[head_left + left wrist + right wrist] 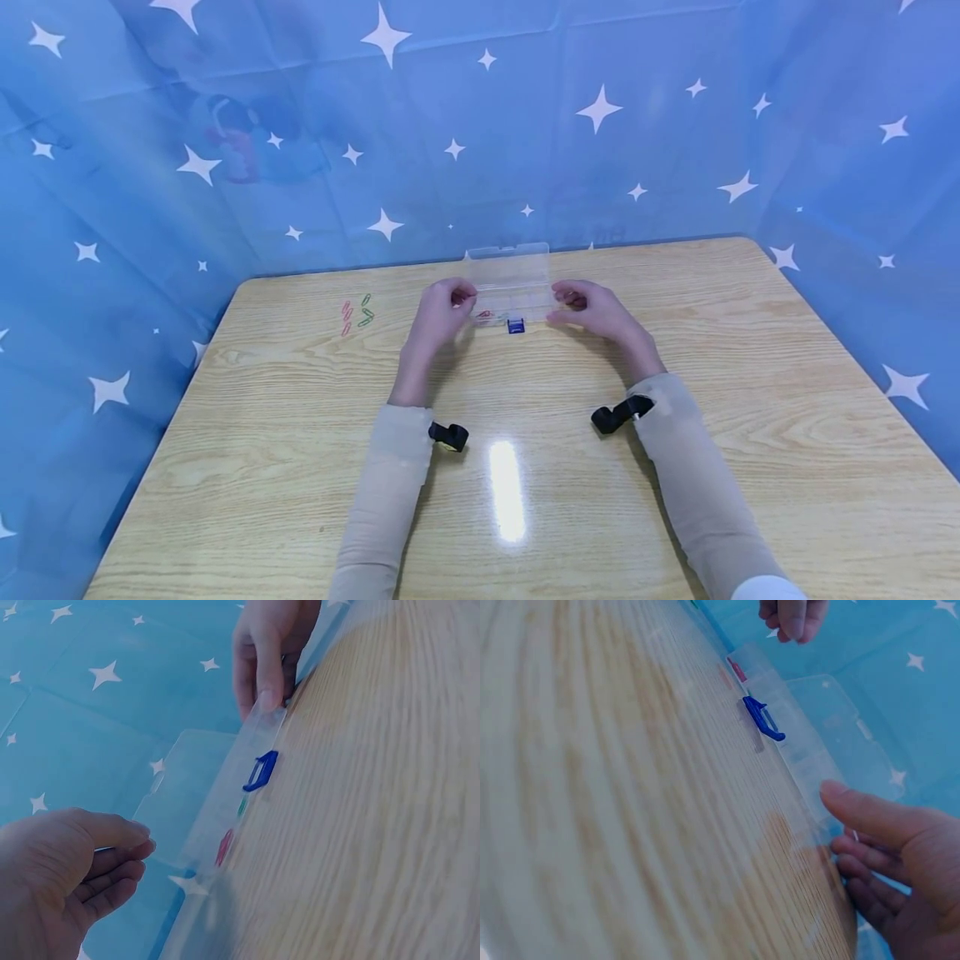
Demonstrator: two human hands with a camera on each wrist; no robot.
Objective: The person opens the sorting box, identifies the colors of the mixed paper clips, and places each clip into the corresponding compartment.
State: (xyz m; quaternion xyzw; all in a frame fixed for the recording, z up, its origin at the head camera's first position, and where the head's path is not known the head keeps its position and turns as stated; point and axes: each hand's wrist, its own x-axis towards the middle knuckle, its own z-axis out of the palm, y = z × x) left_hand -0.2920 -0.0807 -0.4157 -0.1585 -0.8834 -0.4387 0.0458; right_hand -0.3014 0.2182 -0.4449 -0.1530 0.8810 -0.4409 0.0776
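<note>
A clear plastic box (510, 287) with its lid up sits at the far middle of the worktop (525, 467), a blue latch (515, 326) on its near edge. The left hand (444, 310) is at the box's left end, fingers loosely curled; it seems to touch the rim, though I cannot tell for sure. The right hand (588, 308) rests its relaxed fingers at the right end. Coloured paper clips (357, 314) lie well to the left.

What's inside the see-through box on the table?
The clear box lies open, and a few paper clips, red and green, sit in its left end. The other compartments look empty, though both hands cover the box's ends, so those corners stay hidden.
</note>
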